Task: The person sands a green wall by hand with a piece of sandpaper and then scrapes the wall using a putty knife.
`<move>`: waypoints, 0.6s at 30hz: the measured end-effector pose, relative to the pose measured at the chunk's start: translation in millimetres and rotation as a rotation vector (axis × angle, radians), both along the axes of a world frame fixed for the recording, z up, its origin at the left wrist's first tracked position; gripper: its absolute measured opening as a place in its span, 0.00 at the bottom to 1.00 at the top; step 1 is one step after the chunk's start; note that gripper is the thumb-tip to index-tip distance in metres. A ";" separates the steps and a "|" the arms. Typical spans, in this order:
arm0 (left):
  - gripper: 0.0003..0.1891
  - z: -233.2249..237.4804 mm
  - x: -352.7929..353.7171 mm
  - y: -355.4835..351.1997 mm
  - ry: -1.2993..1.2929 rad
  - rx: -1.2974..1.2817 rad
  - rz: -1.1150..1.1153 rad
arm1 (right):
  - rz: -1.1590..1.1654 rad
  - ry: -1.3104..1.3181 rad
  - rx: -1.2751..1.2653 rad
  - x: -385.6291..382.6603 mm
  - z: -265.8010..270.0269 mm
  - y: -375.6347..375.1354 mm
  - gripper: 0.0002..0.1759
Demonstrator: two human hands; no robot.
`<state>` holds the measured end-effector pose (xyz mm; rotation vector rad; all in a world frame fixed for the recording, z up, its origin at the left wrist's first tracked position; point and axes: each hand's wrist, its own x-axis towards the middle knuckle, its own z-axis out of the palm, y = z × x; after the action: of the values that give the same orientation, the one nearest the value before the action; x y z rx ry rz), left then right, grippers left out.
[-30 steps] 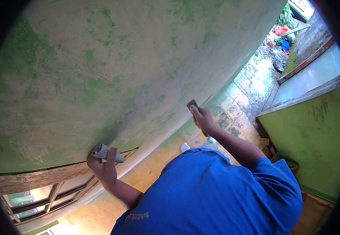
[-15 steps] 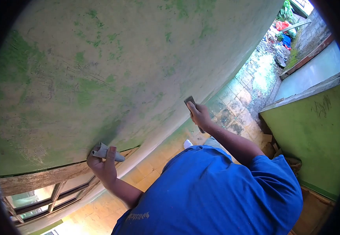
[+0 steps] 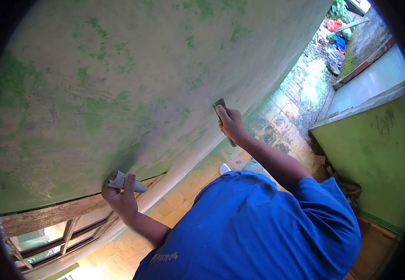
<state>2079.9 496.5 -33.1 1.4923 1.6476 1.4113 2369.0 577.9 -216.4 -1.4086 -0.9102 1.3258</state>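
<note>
My right hand [image 3: 231,123] grips a small dark scraper [image 3: 220,103], its blade pressed flat against the pale wall [image 3: 118,84] with green patches. My left hand [image 3: 119,197] holds a rolled grey sheet [image 3: 126,182] against the wall's lower edge, just above a weathered wooden window frame [image 3: 48,215]. My blue shirt [image 3: 253,228] fills the bottom of the view and hides my legs except one white shoe [image 3: 224,167].
A tiled walkway [image 3: 277,126] runs along the wall toward rubble and coloured items [image 3: 335,32] at the far end. A low green wall [image 3: 370,158] with a grey concrete top stands to the right. Glass window panes [image 3: 29,240] lie under the frame.
My right hand has slid the scraper up and to the left along the wall. My left hand has stayed almost in place with the rolled sheet.
</note>
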 end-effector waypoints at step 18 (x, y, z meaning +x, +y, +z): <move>0.10 -4.1 -7.6 -1.1 0.065 0.004 -0.017 | 0.004 -0.014 -0.024 8.0 -0.8 -19.6 0.30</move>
<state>2072.2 495.4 -37.2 1.5664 1.6680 1.3706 2377.0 558.2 -217.2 -1.4366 -0.9095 1.3359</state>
